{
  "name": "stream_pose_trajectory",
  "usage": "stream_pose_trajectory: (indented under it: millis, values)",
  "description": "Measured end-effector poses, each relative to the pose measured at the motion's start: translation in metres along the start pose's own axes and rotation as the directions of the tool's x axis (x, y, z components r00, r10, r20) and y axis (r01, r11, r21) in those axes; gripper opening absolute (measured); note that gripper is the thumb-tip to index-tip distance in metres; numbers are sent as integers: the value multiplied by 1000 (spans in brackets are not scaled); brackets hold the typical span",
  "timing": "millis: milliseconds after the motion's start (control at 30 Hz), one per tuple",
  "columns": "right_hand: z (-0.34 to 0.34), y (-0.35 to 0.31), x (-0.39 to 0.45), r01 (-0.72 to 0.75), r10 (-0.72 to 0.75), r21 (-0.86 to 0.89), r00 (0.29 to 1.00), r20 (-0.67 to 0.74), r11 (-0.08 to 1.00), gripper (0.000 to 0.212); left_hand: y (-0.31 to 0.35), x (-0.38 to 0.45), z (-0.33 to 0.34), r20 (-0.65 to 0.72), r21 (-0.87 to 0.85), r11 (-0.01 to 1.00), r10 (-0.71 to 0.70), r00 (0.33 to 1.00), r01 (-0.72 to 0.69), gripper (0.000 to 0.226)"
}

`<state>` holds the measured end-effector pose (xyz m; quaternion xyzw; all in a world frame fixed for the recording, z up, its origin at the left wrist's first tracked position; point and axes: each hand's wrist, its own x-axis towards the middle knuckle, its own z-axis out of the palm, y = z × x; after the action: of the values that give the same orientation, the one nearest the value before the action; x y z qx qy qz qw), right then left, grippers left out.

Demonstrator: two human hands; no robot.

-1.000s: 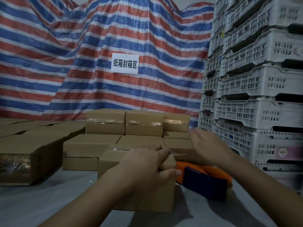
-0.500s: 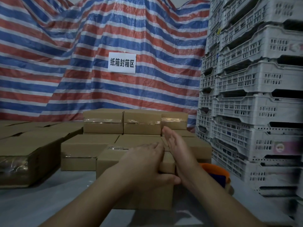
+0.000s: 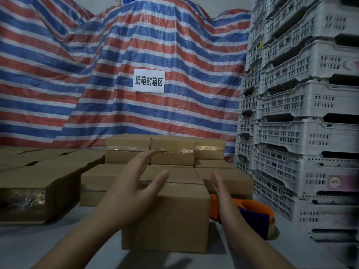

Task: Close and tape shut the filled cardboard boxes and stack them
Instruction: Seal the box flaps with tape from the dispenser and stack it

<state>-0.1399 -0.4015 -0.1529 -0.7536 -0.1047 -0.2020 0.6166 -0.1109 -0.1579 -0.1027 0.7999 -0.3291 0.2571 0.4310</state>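
A closed cardboard box with tape across its top stands on the grey surface right in front of me. My left hand hovers over its left top edge with fingers spread and straight, holding nothing. My right hand is held edge-on beside the box's right side, fingers straight, also holding nothing. An orange and blue tape dispenser lies on the surface just right of the box, partly behind my right forearm. Behind it, taped boxes are stacked in two layers.
Larger cardboard boxes fill the left side. Tall stacks of white plastic crates wall off the right. A striped tarpaulin with a white sign hangs behind. The grey surface runs along the front.
My left hand has lifted off the box top and opened its fingers. My right hand has swung from behind the box to its right side. The view has tilted up.
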Motion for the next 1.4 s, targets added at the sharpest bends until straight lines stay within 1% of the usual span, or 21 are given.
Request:
stream_pose_trajectory:
  millis: [67,133,200,267,333,433,500,567,633,700,767,833,900,967,1033,1133,1200,1233,1267,1333,1400]
  values:
    - [1,-3,-6,-60,60,-8,998,-9,998,55,-18,-11,-6,-67,-36,989,-147,987,145,84]
    - [14,-9,-9,-216,216,-20,976,8,976,67,-31,-24,-7,-7,-144,940,-313,950,309,97]
    - [16,-3,-26,-207,203,24,973,113,978,81,-39,-35,-6,131,-340,851,-379,916,400,96]
    - [17,7,-27,-140,138,5,978,160,990,88,-45,-44,-4,222,-480,769,-360,906,423,96]
    - [20,5,-27,-120,127,-55,978,165,991,91,-54,-49,2,220,-511,748,-361,906,422,84]
    - [20,-2,-30,-82,89,-54,986,142,995,96,-54,-46,7,185,-548,734,-360,915,400,67]
    - [15,-12,-25,-84,85,-33,995,49,996,99,-40,-36,8,118,-518,787,-322,939,335,57]
    - [5,-26,-13,-87,81,-53,991,-108,995,103,-16,-17,9,27,-469,850,-258,966,240,49]
    - [-13,-41,5,-70,58,-38,969,-242,997,106,9,10,16,-65,-457,878,-190,980,140,44]
    - [-35,-57,28,-89,97,40,947,-305,995,106,30,42,29,-134,-450,891,-139,981,65,42]
    - [-62,-69,52,-98,139,143,938,-317,985,87,43,77,46,-189,-410,912,-105,976,18,40]
    - [-86,-75,76,-96,143,158,935,-325,983,64,49,112,66,-234,-364,931,-99,967,8,38]
    - [-106,-74,99,-114,166,163,920,-356,980,55,49,143,86,-258,-323,946,-116,959,27,37]
    - [-124,-68,123,-121,183,183,906,-381,976,53,43,169,105,-249,-270,962,-113,962,43,37]
    - [-139,-62,145,-142,213,207,900,-379,968,51,33,191,117,-172,-220,973,-110,979,71,41]
    - [-159,-48,178,-191,262,216,891,-371,957,49,16,215,125,26,-137,986,-88,996,91,55]
    - [-171,-38,199,-238,302,210,881,-365,948,52,6,227,130,117,-43,998,-42,992,48,73]
    - [-176,-33,208,-271,332,213,875,-353,939,55,1,232,133,147,46,999,-13,989,6,85]
    - [-180,-29,217,-308,368,219,867,-335,926,59,-3,237,135,179,172,983,26,983,-57,95]
    - [-186,-21,234,-378,437,232,843,-314,896,70,-12,247,140,266,443,868,111,958,-224,105]
    - [-188,-14,247,-445,494,219,811,-313,868,74,-20,256,147,347,574,740,167,923,-350,97]
